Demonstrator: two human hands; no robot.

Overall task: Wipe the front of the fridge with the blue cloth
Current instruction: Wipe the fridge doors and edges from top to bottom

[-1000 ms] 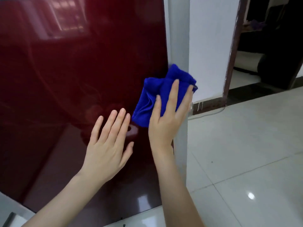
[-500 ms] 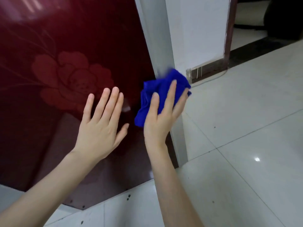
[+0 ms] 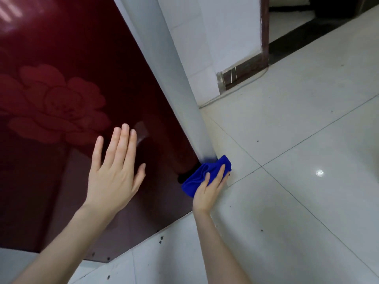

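Observation:
The fridge front [image 3: 67,58] is a glossy dark red panel with a paler flower pattern, and it fills the left of the head view. Its grey side edge [image 3: 174,78] runs down to the floor. My right hand [image 3: 209,191] presses the bunched blue cloth [image 3: 202,174] against the fridge's bottom right corner, just above the floor. My left hand [image 3: 114,173] lies flat on the red panel with its fingers spread, holding nothing, to the left of the cloth.
Glossy white floor tiles [image 3: 297,160] spread to the right and below. A white tiled wall [image 3: 215,37] stands behind the fridge, with a dark doorway [image 3: 307,27] beyond it. A thin cable [image 3: 235,89] trails along the wall's base.
My right hand has slid the cloth down the fridge's right edge from mid-height to the bottom corner. The view has tilted downward. My left hand has stayed flat on the panel.

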